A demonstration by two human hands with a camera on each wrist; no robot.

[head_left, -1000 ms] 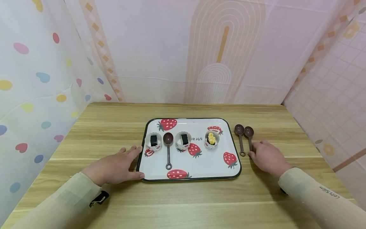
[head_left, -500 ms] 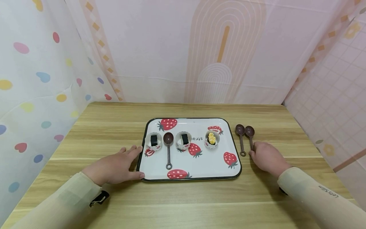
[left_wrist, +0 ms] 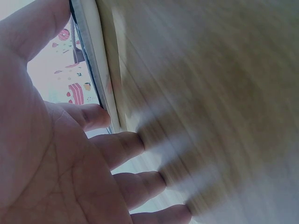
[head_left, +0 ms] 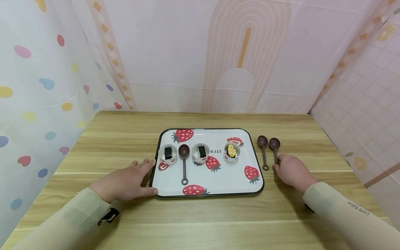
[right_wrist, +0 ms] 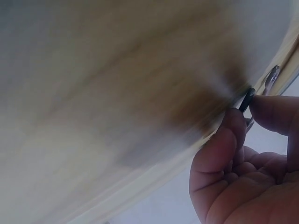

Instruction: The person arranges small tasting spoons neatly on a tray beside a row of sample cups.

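Observation:
My left hand (head_left: pixel 125 182) lies at the left side of a white strawberry-print tray (head_left: pixel 225 180), thumb and fingertips at its dark rim, fingers spread and straight. Right of the tray, my right hand (head_left: pixel 293 171) pinches the handle end of a brown measuring spoon (head_left: pixel 274 143) between thumb and curled fingers; the right wrist view shows the dark handle end (right_wrist: pixel 247 99) there. A second brown measuring spoon (head_left: pixel 263 141) lies just left of it on the table. On the tray, a third measuring spoon (head_left: pixel 184 151) sits between two paper cups.
The left paper cup (head_left: pixel 164 160) and middle paper cup (head_left: pixel 200 160) each hold a black-and-white sushi piece. Further right, another paper cup (head_left: pixel 230 160) holds a yellow-topped piece. The wooden table (head_left: pixel 200 225) ends at a patterned curtain (head_left: pixel 168 62) behind.
The spoon in my right hand has shifted slightly to the right, widening the gap from the spoon beside it. My left hand stays at the tray's edge.

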